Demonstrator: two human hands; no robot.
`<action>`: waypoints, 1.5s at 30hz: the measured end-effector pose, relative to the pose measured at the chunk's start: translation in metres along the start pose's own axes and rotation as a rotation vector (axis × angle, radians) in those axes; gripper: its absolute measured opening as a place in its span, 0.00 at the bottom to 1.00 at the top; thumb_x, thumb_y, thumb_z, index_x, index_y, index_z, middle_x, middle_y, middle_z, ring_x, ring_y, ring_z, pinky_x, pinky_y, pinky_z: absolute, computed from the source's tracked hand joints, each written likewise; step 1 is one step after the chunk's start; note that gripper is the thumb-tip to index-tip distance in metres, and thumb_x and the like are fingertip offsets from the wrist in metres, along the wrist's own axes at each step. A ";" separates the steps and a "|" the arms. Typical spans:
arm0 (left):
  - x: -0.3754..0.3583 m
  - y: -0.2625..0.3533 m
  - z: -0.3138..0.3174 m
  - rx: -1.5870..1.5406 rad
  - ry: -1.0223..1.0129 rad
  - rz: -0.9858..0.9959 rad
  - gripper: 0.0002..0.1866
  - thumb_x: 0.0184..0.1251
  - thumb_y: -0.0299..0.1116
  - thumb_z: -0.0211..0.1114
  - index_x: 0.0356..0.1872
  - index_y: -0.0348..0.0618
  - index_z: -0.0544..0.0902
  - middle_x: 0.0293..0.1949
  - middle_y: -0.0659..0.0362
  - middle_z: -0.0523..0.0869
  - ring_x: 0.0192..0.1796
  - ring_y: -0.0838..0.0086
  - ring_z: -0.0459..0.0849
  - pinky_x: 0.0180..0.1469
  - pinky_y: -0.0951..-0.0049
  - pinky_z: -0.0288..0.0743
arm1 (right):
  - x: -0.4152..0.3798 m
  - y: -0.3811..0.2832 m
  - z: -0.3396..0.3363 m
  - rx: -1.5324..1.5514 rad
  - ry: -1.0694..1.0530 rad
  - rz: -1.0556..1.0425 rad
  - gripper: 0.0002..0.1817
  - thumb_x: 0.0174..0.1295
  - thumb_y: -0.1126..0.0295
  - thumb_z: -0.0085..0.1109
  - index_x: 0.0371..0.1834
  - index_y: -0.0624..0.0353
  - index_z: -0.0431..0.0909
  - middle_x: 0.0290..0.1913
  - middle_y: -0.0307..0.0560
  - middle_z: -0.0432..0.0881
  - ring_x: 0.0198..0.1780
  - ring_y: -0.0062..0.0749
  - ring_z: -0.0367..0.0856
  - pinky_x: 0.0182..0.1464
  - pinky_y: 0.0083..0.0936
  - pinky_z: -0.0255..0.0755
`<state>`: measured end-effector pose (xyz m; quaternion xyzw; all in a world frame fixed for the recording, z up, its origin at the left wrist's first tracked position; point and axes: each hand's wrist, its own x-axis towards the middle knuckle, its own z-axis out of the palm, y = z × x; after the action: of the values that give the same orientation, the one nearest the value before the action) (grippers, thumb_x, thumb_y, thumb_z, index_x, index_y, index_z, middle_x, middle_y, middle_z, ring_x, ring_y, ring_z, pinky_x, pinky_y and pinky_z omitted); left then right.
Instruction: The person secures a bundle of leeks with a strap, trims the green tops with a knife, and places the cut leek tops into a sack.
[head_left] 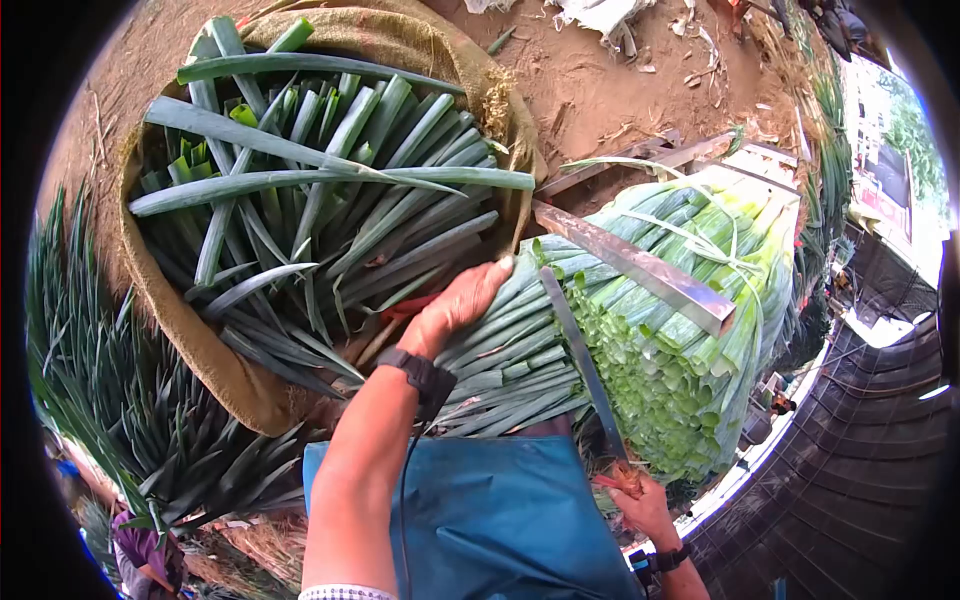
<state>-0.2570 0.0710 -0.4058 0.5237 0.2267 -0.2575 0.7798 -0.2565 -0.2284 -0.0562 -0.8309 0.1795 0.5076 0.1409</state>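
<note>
My left hand (462,303) is closed over the cut-off leaf ends (510,345) of a bundle of green onions, at the sack's edge. Its fingers are partly hidden. In my right hand (645,508), at the lower right, is the handle of a long knife (580,360). The narrow blade points up and away, lying along the cut face of the large green onion bundle (665,390). This bundle shows hollow green cut ends towards me and pale stems at the far side. A metal bar (640,265) crosses over it.
A tan sack (200,345) full of cut green leaves (330,190) stands at the upper left. More green onions (110,350) lie at the left. A blue apron (500,510) covers my lap. Another person (145,555) is at the lower left.
</note>
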 end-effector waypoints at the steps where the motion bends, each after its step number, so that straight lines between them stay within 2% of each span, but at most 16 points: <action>1: -0.005 -0.006 0.007 -0.099 -0.039 -0.081 0.41 0.79 0.65 0.37 0.67 0.34 0.74 0.65 0.45 0.79 0.69 0.61 0.72 0.73 0.65 0.60 | 0.000 -0.002 -0.001 0.003 0.028 -0.009 0.18 0.67 0.70 0.60 0.58 0.65 0.78 0.43 0.43 0.88 0.40 0.17 0.83 0.39 0.20 0.79; 5: -0.038 0.005 0.025 -0.068 0.102 -0.066 0.43 0.76 0.66 0.37 0.64 0.32 0.75 0.62 0.37 0.79 0.69 0.48 0.73 0.71 0.62 0.62 | 0.000 0.017 -0.002 0.042 0.084 -0.071 0.15 0.71 0.65 0.55 0.54 0.64 0.80 0.25 0.32 0.77 0.23 0.12 0.70 0.25 0.17 0.67; 8: -0.055 0.008 0.031 -0.250 0.095 -0.025 0.44 0.74 0.67 0.43 0.62 0.27 0.76 0.63 0.41 0.79 0.66 0.54 0.77 0.70 0.63 0.64 | 0.001 0.011 -0.004 0.085 -0.026 -0.015 0.16 0.72 0.64 0.53 0.52 0.65 0.79 0.22 0.33 0.74 0.20 0.14 0.70 0.23 0.18 0.68; 9: -0.062 0.013 0.024 -0.357 -0.021 0.037 0.44 0.70 0.66 0.54 0.66 0.29 0.73 0.63 0.46 0.80 0.66 0.60 0.77 0.70 0.64 0.65 | 0.003 0.014 -0.006 0.121 -0.060 0.019 0.15 0.72 0.64 0.55 0.51 0.65 0.79 0.21 0.33 0.74 0.20 0.14 0.70 0.23 0.18 0.68; 12: -0.050 0.003 0.015 -0.337 -0.120 -0.055 0.55 0.55 0.65 0.73 0.72 0.31 0.65 0.63 0.46 0.79 0.65 0.65 0.77 0.67 0.65 0.68 | 0.014 0.019 -0.010 0.170 -0.227 -0.057 0.18 0.67 0.66 0.61 0.54 0.67 0.76 0.30 0.40 0.79 0.25 0.20 0.75 0.28 0.22 0.72; 13: -0.041 -0.012 0.015 -0.295 -0.107 -0.059 0.45 0.57 0.57 0.76 0.68 0.35 0.72 0.58 0.53 0.83 0.60 0.70 0.78 0.64 0.66 0.71 | 0.014 0.020 -0.016 0.211 -0.307 -0.016 0.20 0.66 0.67 0.63 0.56 0.68 0.74 0.35 0.44 0.80 0.27 0.24 0.78 0.30 0.25 0.74; 15: -0.042 0.006 0.005 -0.234 -0.160 -0.114 0.49 0.48 0.66 0.76 0.62 0.34 0.79 0.54 0.50 0.86 0.58 0.63 0.82 0.63 0.64 0.73 | 0.014 0.012 -0.027 0.323 -0.435 0.111 0.24 0.64 0.67 0.65 0.59 0.69 0.71 0.40 0.48 0.82 0.30 0.29 0.81 0.32 0.28 0.77; 18: -0.026 -0.020 0.012 0.079 0.034 0.015 0.45 0.45 0.64 0.78 0.56 0.35 0.82 0.51 0.47 0.87 0.55 0.60 0.84 0.61 0.63 0.74 | 0.005 0.015 -0.039 0.551 -0.536 0.296 0.28 0.62 0.63 0.66 0.61 0.69 0.70 0.42 0.51 0.83 0.28 0.33 0.82 0.28 0.28 0.77; 24: -0.041 0.004 0.013 -0.257 -0.140 -0.137 0.44 0.52 0.57 0.78 0.65 0.38 0.75 0.56 0.54 0.84 0.58 0.69 0.80 0.64 0.66 0.71 | 0.000 -0.014 -0.035 0.696 -0.485 0.292 0.27 0.58 0.62 0.71 0.57 0.64 0.73 0.36 0.52 0.84 0.28 0.32 0.84 0.24 0.26 0.77; 27: -0.062 0.014 0.025 -0.301 -0.131 -0.111 0.44 0.51 0.56 0.79 0.65 0.38 0.76 0.56 0.54 0.84 0.59 0.68 0.79 0.65 0.66 0.69 | -0.001 -0.007 -0.031 -0.259 -0.099 -0.129 0.28 0.52 0.63 0.78 0.53 0.63 0.76 0.32 0.49 0.85 0.30 0.31 0.86 0.25 0.26 0.77; 28: -0.061 0.007 0.031 -0.189 -0.040 -0.021 0.44 0.51 0.55 0.79 0.65 0.38 0.76 0.56 0.54 0.84 0.60 0.68 0.78 0.66 0.67 0.69 | -0.004 -0.013 -0.030 -0.298 -0.007 -0.017 0.29 0.47 0.64 0.82 0.49 0.64 0.77 0.30 0.47 0.86 0.33 0.34 0.87 0.30 0.28 0.78; 32: -0.046 -0.002 0.031 0.125 0.053 -0.118 0.53 0.41 0.59 0.80 0.66 0.34 0.72 0.59 0.43 0.82 0.63 0.56 0.80 0.66 0.62 0.71 | 0.005 0.027 0.001 -0.477 0.369 -0.412 0.29 0.49 0.64 0.81 0.50 0.69 0.78 0.39 0.60 0.86 0.40 0.49 0.87 0.44 0.37 0.80; 36: -0.045 -0.010 0.027 0.192 0.154 -0.101 0.49 0.40 0.58 0.81 0.60 0.32 0.75 0.56 0.41 0.84 0.61 0.52 0.81 0.65 0.61 0.73 | 0.022 0.068 0.020 -0.461 0.513 -0.506 0.30 0.50 0.64 0.79 0.52 0.70 0.77 0.42 0.62 0.85 0.40 0.53 0.86 0.45 0.37 0.80; 39: -0.037 -0.021 0.029 0.140 0.112 -0.074 0.51 0.38 0.58 0.82 0.61 0.32 0.75 0.56 0.42 0.84 0.61 0.53 0.82 0.65 0.62 0.73 | 0.025 0.055 0.028 -0.447 0.558 -0.440 0.26 0.54 0.62 0.77 0.49 0.67 0.79 0.39 0.59 0.86 0.37 0.48 0.86 0.43 0.36 0.79; 42: -0.039 -0.024 0.028 0.144 0.132 -0.065 0.50 0.38 0.58 0.82 0.59 0.32 0.76 0.54 0.42 0.85 0.60 0.53 0.82 0.64 0.62 0.73 | 0.044 0.077 0.020 -0.253 0.026 -0.016 0.23 0.57 0.60 0.74 0.48 0.65 0.79 0.36 0.53 0.86 0.35 0.41 0.85 0.42 0.34 0.79; 45: -0.041 -0.023 0.030 0.132 0.153 -0.054 0.46 0.38 0.56 0.83 0.57 0.35 0.78 0.51 0.46 0.86 0.57 0.58 0.84 0.62 0.64 0.74 | 0.050 0.091 0.025 -0.148 0.045 -0.017 0.22 0.58 0.60 0.73 0.46 0.64 0.78 0.35 0.47 0.87 0.35 0.33 0.85 0.42 0.33 0.78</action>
<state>-0.3006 0.0424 -0.3861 0.5856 0.2821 -0.2519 0.7169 -0.2955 -0.3077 -0.1164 -0.8517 0.1376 0.4994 0.0792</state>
